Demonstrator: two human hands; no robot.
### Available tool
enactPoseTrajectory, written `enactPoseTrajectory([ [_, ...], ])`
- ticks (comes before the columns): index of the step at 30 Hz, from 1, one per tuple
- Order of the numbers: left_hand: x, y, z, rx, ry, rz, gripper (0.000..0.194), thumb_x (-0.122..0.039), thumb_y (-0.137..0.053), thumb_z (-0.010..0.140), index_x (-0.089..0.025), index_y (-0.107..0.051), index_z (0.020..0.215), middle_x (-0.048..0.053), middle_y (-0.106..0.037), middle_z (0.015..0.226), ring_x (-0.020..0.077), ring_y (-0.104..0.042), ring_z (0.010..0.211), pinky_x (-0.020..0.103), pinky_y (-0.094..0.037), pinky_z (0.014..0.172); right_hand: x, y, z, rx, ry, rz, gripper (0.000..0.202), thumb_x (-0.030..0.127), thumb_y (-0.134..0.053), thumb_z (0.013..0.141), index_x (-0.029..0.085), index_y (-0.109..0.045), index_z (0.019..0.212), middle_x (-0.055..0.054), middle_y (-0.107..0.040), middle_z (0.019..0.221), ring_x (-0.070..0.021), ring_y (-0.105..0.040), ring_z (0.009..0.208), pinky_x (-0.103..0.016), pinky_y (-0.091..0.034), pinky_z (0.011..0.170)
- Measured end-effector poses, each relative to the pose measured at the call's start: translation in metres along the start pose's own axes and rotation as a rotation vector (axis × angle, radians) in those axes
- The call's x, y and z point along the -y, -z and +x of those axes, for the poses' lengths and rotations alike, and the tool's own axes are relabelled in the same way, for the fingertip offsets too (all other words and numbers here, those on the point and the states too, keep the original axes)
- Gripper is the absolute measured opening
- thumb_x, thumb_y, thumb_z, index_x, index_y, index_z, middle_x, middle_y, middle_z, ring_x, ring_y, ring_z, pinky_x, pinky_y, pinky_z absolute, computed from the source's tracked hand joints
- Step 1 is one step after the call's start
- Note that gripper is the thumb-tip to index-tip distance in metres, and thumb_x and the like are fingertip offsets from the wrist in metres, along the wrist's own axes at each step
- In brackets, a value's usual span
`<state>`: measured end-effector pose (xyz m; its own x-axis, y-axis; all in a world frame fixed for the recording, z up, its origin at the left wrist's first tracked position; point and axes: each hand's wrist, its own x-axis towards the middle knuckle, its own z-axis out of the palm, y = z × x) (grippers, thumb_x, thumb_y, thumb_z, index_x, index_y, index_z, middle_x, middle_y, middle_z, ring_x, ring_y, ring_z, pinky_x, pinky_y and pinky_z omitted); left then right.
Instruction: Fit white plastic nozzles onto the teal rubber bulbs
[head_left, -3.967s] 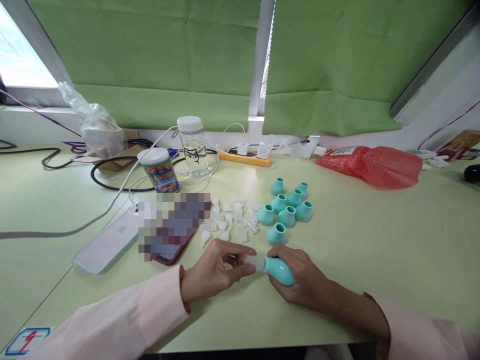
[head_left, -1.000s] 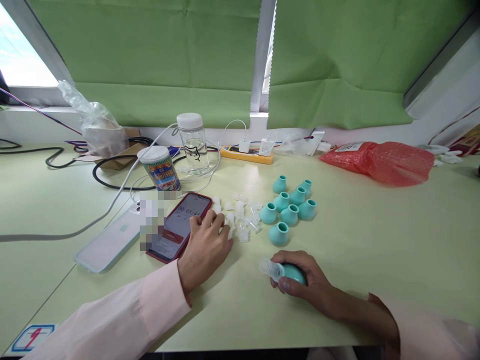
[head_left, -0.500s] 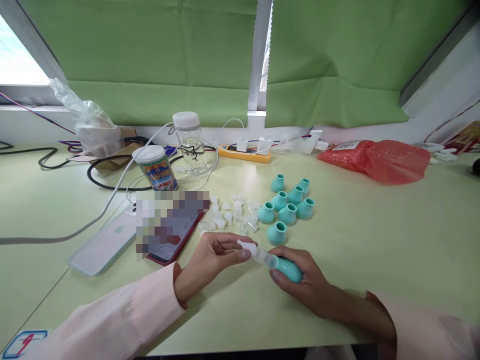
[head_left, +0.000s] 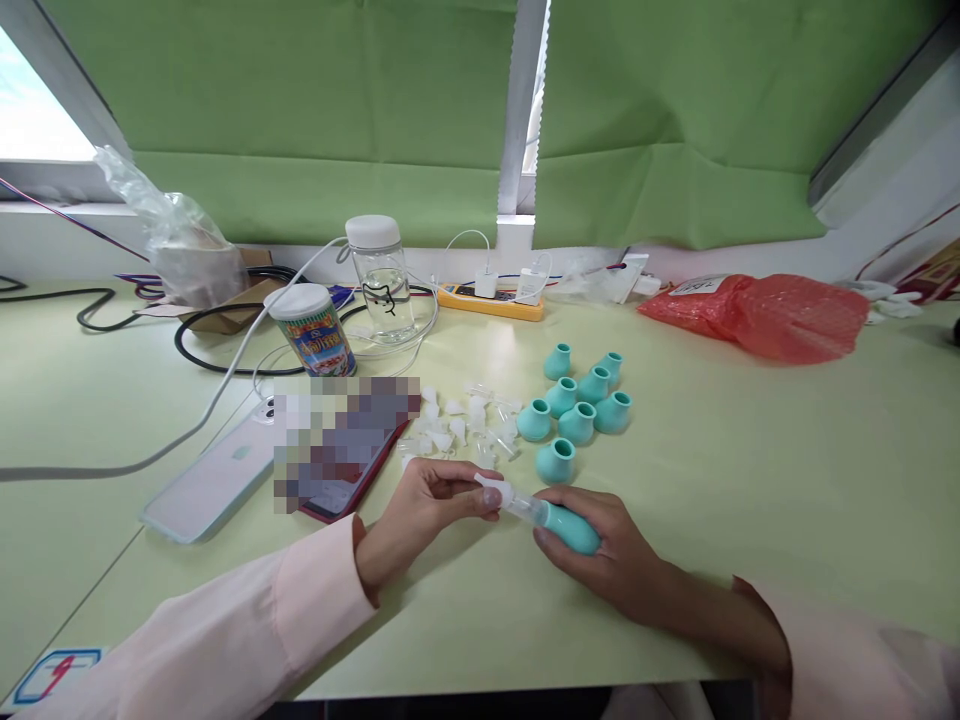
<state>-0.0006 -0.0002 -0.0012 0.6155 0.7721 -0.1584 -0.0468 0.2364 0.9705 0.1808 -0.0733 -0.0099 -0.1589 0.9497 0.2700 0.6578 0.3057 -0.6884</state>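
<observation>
I look down on a pale green table (head_left: 750, 470) that fills most of my view. At its far edge lies a red plastic bag (head_left: 757, 315), and to the left a clear bag (head_left: 176, 240) over a cardboard box. Nearer stand a glass jar (head_left: 381, 280) with a white lid and a printed can (head_left: 311, 330), and two phones (head_left: 225, 475) lie flat by a white cable. Seven loose teal bulbs (head_left: 577, 410) stand clustered in mid-table, with a scatter of small clear plastic tips (head_left: 465, 425) just beside them on the left. My right hand (head_left: 600, 555) wraps its fingers round one teal bulb (head_left: 574, 530), held low over the table's near edge. My left hand (head_left: 427, 510) pinches a clear tip (head_left: 499, 492) between thumb and forefinger, right at the clear neck of that bulb, touching it.
</observation>
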Motion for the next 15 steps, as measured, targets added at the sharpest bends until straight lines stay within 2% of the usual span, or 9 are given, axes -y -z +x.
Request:
enactPoseTrajectory([
  [3, 0.001, -0.001, -0.001, 0.006, 0.01, -0.041, 0.015, -0.022, -0.07, 0.063, -0.014, -0.069, 0.076, 0.005, -0.067, 0.078, 0.015, -0.061, 0.069, 0.028, -0.05, 0.071, -0.005, -0.002, -0.002, -0.054, 0.114, -0.131, 0.011, 0.025, -0.049, 0.076, 0.018, -0.055, 0.083, -0.002, -0.058, 0.065, -0.0146, -0.053, 0.056, -0.026, -0.042, 0.054],
  [7, 0.002, -0.006, -0.003, 0.008, 0.012, -0.154, 0.012, -0.022, -0.07, 0.064, -0.014, -0.069, 0.073, 0.004, -0.065, 0.077, 0.0143, -0.059, 0.072, 0.029, -0.051, 0.073, -0.006, -0.004, -0.003, -0.058, 0.212, -0.243, 0.016, 0.026, -0.045, 0.081, 0.016, -0.053, 0.09, -0.005, -0.06, 0.07, -0.0178, -0.057, 0.061, -0.029, -0.043, 0.055],
  [11, 0.001, -0.017, -0.008, -0.048, -0.021, -0.253, 0.012, -0.023, -0.069, 0.065, -0.012, -0.067, 0.069, 0.005, -0.063, 0.082, 0.0162, -0.058, 0.077, 0.032, -0.05, 0.073, 0.0, -0.005, -0.004, -0.099, 0.165, -0.169, 0.015, 0.026, -0.044, 0.082, 0.017, -0.051, 0.092, -0.005, -0.061, 0.073, -0.0172, -0.057, 0.063, -0.028, -0.043, 0.056],
  [15, 0.0, -0.024, -0.012, -0.119, -0.109, -0.219, 0.013, -0.024, -0.068, 0.066, -0.012, -0.064, 0.064, 0.006, -0.062, 0.087, 0.015, -0.056, 0.079, 0.027, -0.047, 0.072, 0.008, -0.005, -0.005, -0.117, 0.063, -0.019, 0.013, 0.028, -0.046, 0.082, 0.018, -0.051, 0.087, -0.002, -0.06, 0.069, -0.0142, -0.054, 0.057, -0.025, -0.043, 0.054],
])
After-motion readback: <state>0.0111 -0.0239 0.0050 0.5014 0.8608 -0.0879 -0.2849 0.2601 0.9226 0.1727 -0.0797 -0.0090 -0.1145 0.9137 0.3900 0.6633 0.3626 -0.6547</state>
